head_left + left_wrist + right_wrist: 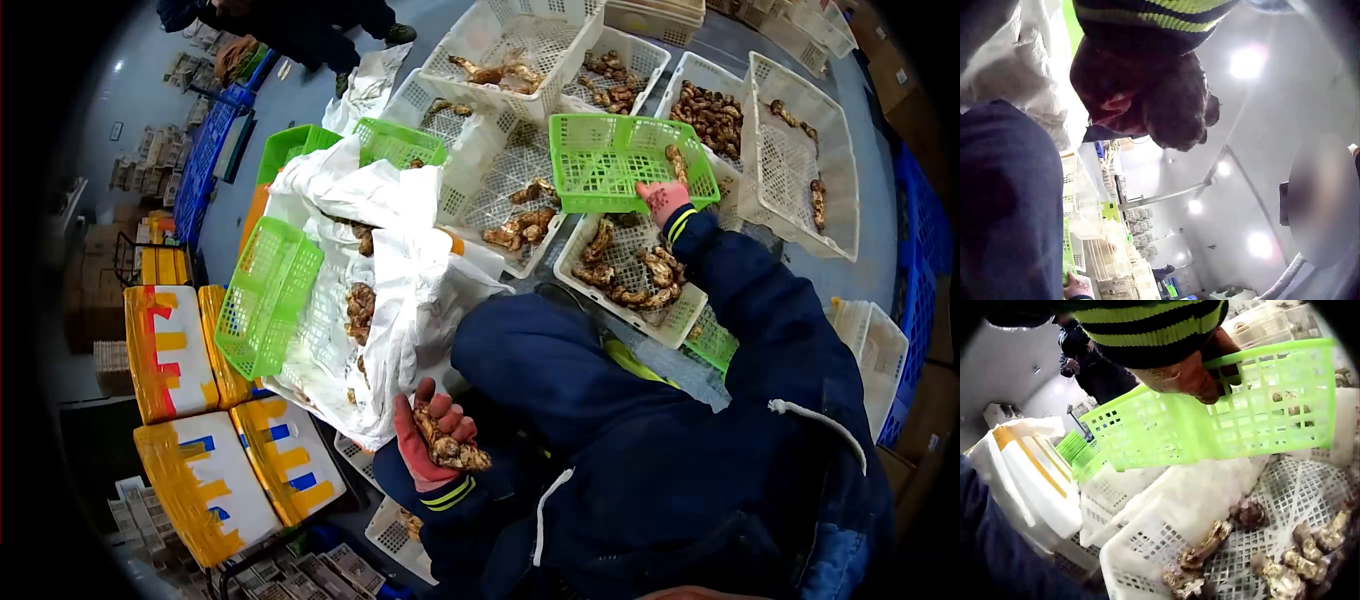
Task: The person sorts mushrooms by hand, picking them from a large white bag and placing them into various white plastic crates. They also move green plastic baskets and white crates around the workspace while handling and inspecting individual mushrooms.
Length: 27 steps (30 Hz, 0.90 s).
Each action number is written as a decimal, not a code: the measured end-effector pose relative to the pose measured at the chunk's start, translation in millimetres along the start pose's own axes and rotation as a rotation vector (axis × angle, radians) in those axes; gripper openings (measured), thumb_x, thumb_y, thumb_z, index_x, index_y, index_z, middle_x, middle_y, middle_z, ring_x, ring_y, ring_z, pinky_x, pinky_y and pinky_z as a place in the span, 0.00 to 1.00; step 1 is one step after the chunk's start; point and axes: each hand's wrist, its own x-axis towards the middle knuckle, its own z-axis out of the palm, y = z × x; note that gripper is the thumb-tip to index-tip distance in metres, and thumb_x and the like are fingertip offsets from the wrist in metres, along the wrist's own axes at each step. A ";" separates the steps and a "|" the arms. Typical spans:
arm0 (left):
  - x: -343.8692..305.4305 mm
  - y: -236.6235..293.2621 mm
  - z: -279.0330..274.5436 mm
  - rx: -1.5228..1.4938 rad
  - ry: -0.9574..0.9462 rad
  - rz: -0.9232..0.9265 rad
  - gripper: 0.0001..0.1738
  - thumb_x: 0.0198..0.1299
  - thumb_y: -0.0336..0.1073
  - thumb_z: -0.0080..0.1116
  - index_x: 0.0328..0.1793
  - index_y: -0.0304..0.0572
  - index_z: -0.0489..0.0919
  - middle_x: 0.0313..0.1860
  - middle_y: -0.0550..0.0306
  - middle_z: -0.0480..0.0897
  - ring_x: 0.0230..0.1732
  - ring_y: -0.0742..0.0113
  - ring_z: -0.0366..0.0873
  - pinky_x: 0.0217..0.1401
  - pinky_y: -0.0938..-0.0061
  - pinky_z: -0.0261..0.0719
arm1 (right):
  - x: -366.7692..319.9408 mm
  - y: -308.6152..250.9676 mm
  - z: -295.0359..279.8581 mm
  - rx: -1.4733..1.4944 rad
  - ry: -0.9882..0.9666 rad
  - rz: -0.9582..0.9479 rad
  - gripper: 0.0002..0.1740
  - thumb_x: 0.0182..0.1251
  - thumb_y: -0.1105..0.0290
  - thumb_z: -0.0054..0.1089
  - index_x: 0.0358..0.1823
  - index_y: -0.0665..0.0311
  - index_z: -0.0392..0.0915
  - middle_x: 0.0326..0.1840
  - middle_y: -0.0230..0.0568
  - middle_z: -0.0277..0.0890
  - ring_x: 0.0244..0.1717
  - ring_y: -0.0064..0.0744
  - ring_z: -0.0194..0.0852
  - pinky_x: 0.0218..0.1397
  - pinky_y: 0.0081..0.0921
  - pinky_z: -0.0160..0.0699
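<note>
In the head view my left hand [428, 452], in a pinkish glove, holds a brown, knobbly mushroom [446, 444] above my leg. The thumb and fingers curl about it, and its lower end sticks out toward the sleeve. From the left wrist the same hand [1141, 94] shows only as a dark shape. My right hand [664, 200] grips the near rim of a green plastic basket [600, 165], fingers over the edge in the right wrist view. One long mushroom [677, 163] lies inside at its right end. Below the basket, a white crate [570, 265] contains several mushrooms [1282, 575].
White crates [845, 190] with mushrooms surround the front and right. At left, white sheeting [400, 220] drapes over a container with more mushrooms [360, 312] beside a green basket [268, 300]. Taped foam boxes [205, 490] are stacked beyond. Another person [300, 25] stands at the back.
</note>
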 end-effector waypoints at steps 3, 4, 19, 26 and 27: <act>3.4 -2.3 1.5 0.000 0.024 -0.027 0.21 0.62 0.51 0.42 0.48 0.42 0.71 0.19 0.68 0.56 0.17 0.77 0.52 0.20 0.79 0.54 | 14.2 16.2 -3.0 -0.097 -0.018 0.034 0.08 0.58 0.70 0.44 0.39 0.58 0.71 0.25 0.41 0.73 0.27 0.40 0.74 0.26 0.36 0.70; 3.1 -1.5 1.9 -0.009 0.006 -0.031 0.21 0.62 0.51 0.42 0.49 0.42 0.71 0.19 0.68 0.57 0.18 0.77 0.53 0.21 0.79 0.55 | 17.6 25.1 -5.6 -0.036 0.063 0.013 0.08 0.57 0.70 0.45 0.38 0.58 0.71 0.25 0.41 0.72 0.27 0.40 0.73 0.27 0.36 0.70; -4.0 -3.5 12.0 0.079 -0.030 -0.020 0.23 0.61 0.53 0.43 0.51 0.43 0.73 0.18 0.69 0.61 0.15 0.78 0.54 0.18 0.81 0.54 | -100.7 191.1 -114.3 -0.095 0.502 0.250 0.19 0.56 0.78 0.42 0.49 0.53 0.71 0.31 0.42 0.73 0.33 0.42 0.72 0.35 0.33 0.72; 0.3 -10.9 8.7 0.081 -0.051 -0.057 0.23 0.61 0.52 0.43 0.53 0.42 0.71 0.18 0.69 0.59 0.15 0.79 0.53 0.18 0.81 0.53 | -215.9 265.4 -96.0 -0.277 0.232 0.552 0.17 0.55 0.75 0.44 0.45 0.49 0.71 0.31 0.40 0.73 0.34 0.43 0.73 0.35 0.36 0.71; -0.1 -12.9 10.0 0.081 -0.071 -0.067 0.23 0.61 0.52 0.43 0.52 0.42 0.71 0.19 0.69 0.59 0.16 0.79 0.53 0.18 0.81 0.53 | -223.5 272.6 -89.3 -0.322 0.179 0.586 0.17 0.55 0.75 0.44 0.45 0.48 0.71 0.30 0.40 0.73 0.34 0.42 0.73 0.34 0.36 0.71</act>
